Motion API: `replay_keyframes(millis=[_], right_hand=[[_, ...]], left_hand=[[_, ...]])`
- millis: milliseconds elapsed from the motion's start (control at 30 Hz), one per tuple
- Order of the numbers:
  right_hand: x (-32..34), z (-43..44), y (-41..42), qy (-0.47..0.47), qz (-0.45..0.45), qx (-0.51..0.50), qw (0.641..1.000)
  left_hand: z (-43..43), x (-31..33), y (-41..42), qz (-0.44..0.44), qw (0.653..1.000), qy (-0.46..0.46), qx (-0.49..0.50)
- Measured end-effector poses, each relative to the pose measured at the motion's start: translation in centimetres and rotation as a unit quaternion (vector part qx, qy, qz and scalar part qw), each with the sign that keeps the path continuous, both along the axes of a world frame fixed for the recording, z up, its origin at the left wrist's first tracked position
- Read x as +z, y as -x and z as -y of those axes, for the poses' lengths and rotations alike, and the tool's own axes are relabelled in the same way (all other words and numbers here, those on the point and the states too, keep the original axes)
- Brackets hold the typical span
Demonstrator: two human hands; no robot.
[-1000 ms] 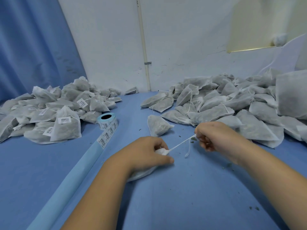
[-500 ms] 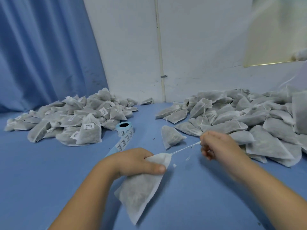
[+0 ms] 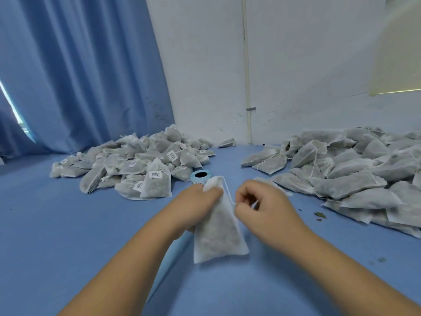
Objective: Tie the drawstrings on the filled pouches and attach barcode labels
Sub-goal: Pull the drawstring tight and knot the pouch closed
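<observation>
Where the blue counter (image 3: 68,236) runs back to a blue curtain (image 3: 79,71) and a white wall (image 3: 205,65), two heaps of white fabric pouches lie well apart on it. The larger heap (image 3: 355,179) spreads along the right side. Its pouches are full of greyish dried matter, their mouths are loose with strings trailing, and no labels show on them. The smaller heap (image 3: 136,165) sits far left. Its pouches hold the same fill, and several bear white barcode labels.

Between the heaps and nearer, one filled pouch (image 3: 218,233) hangs upright above the counter with its fill sagging into the wide bottom. The left hand (image 3: 196,206) grips its bunched neck with fingers curled round the fabric. The right hand (image 3: 262,204), just beside it, has its fingers curled and pinches the thin white drawstring (image 3: 229,190) that runs down from the neck.

Just behind the left hand stands a label roll (image 3: 200,176) on a pale blue core, partly hidden. A few dark flakes (image 3: 319,215) lie on the counter by the right heap.
</observation>
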State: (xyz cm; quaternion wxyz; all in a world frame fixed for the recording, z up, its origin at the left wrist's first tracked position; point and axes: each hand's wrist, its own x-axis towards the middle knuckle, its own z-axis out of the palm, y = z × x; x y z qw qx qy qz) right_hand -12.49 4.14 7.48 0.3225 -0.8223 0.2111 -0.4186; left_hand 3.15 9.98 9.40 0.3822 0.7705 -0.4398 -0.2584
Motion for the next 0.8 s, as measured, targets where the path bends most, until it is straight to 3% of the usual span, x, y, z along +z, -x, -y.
replay_keyframes(millis=[167, 400, 633, 800], right_hand=[[-1.1, -1.2, -3.4, 0.173, -0.099, -0.039, 0.979], [-3.5, -1.3, -3.9, 0.262, -0.145, -0.072, 0.951], [-3.4, -0.8, -2.5, 0.358, -0.142, -0.072, 0.920], [-3.6, -0.5, -2.3, 0.329, -0.176, -0.072, 0.925]], left_hand=[[-0.8, -0.6, -1.0, -0.122, 0.992, 0.018, 0.032], [-2.2, -1.3, -2.0, -0.293, 0.956, -0.002, 0.008], [-2.0, -2.2, -1.8, -0.330, 0.943, 0.026, -0.041], [-2.1, -2.3, -2.1, -0.340, 0.938, 0.052, -0.041]])
